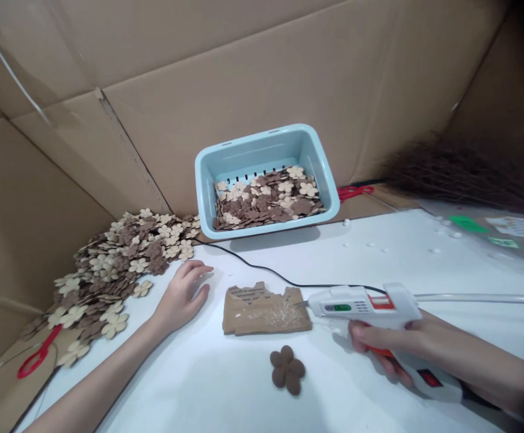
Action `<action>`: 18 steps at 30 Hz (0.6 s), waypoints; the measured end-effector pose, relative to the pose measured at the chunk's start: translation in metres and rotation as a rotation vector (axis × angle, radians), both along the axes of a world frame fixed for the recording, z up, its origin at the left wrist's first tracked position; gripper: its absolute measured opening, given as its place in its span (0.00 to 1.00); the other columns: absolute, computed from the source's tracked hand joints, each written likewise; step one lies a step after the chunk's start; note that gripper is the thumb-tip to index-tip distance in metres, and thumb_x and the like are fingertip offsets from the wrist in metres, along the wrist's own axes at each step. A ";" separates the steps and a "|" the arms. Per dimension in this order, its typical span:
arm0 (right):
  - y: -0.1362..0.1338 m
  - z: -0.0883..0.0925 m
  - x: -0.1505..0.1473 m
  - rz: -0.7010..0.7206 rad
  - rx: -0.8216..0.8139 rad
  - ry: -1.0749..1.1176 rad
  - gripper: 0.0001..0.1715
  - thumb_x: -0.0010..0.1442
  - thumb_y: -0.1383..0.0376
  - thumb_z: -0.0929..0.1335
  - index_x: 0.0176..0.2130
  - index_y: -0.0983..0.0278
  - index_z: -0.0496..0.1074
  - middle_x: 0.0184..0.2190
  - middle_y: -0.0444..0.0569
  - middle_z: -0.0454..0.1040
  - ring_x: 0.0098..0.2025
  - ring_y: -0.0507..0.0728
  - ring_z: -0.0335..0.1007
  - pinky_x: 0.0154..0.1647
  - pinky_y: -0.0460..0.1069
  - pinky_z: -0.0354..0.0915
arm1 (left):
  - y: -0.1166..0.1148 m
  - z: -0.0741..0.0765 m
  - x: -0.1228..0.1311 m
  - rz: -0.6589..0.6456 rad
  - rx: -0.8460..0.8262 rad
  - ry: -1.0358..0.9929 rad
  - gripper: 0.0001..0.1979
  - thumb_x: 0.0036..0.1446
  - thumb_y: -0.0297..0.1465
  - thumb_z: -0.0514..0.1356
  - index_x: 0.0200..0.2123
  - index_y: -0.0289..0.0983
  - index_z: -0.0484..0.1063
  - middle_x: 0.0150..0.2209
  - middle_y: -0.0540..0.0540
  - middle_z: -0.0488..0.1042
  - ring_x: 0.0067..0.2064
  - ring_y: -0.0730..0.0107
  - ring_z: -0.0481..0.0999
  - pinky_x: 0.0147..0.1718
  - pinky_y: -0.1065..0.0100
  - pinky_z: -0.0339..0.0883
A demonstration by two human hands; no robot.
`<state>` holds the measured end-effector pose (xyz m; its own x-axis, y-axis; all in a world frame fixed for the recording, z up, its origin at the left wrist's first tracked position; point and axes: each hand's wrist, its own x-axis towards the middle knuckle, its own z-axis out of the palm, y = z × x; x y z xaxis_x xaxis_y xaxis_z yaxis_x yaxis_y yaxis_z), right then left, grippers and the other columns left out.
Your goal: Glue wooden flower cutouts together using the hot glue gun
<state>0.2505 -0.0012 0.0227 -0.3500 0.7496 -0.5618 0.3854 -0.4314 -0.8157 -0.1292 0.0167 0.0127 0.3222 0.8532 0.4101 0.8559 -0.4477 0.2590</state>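
My right hand [383,352] is wrapped round the handle of a white glue gun [356,307] with an orange trigger. Its nozzle points left, at the right end of a torn piece of cardboard [257,322] marked with whitish glue strands. A clear glue stick [482,298] runs out of the gun's back. On the white table, my left hand [183,297] rests with fingers apart and nothing in them, left of the cardboard. Just below the cardboard lies a brown flower with rounded petals [287,369].
A light blue basket [205,192] of brown and cream flowers stands at the back. More flowers are heaped in a pile [121,258] at left, near red scissors [40,355]. A black cord [262,266] crosses the table. Dark twigs [464,171] lie at back right; cardboard walls surround everything.
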 end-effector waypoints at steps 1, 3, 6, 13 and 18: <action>0.000 0.001 0.000 0.000 0.002 -0.004 0.21 0.51 0.50 0.69 0.25 0.66 0.69 0.14 0.42 0.67 0.16 0.48 0.61 0.18 0.42 0.56 | 0.000 -0.001 -0.001 -0.009 0.002 0.030 0.16 0.58 0.26 0.53 0.49 0.38 0.68 0.48 0.40 0.65 0.50 0.59 0.66 0.49 0.58 0.62; -0.001 0.005 -0.002 -0.003 0.004 -0.016 0.20 0.50 0.51 0.69 0.25 0.66 0.69 0.14 0.42 0.68 0.16 0.47 0.61 0.19 0.42 0.55 | 0.000 -0.002 -0.002 -0.047 -0.007 0.089 0.17 0.58 0.25 0.52 0.49 0.40 0.70 0.49 0.40 0.65 0.50 0.59 0.66 0.49 0.58 0.62; -0.002 0.009 -0.002 -0.020 -0.007 -0.036 0.19 0.49 0.52 0.71 0.25 0.66 0.69 0.14 0.42 0.68 0.16 0.47 0.61 0.18 0.42 0.55 | 0.001 0.000 -0.001 -0.089 -0.022 0.126 0.15 0.57 0.25 0.53 0.44 0.40 0.75 0.47 0.41 0.66 0.49 0.59 0.66 0.47 0.59 0.63; -0.001 0.007 -0.002 -0.019 0.003 -0.015 0.23 0.47 0.48 0.71 0.24 0.65 0.69 0.14 0.43 0.68 0.16 0.48 0.60 0.17 0.42 0.55 | 0.003 0.007 0.010 -0.096 -0.069 0.069 0.08 0.57 0.27 0.54 0.28 0.36 0.70 0.41 0.42 0.67 0.44 0.62 0.67 0.44 0.60 0.64; -0.001 0.008 -0.002 -0.018 0.002 -0.028 0.22 0.47 0.49 0.71 0.24 0.66 0.70 0.14 0.43 0.68 0.17 0.48 0.62 0.17 0.42 0.56 | -0.007 0.006 0.010 -0.059 -0.101 0.127 0.09 0.60 0.30 0.52 0.33 0.37 0.71 0.46 0.40 0.68 0.48 0.60 0.67 0.47 0.59 0.63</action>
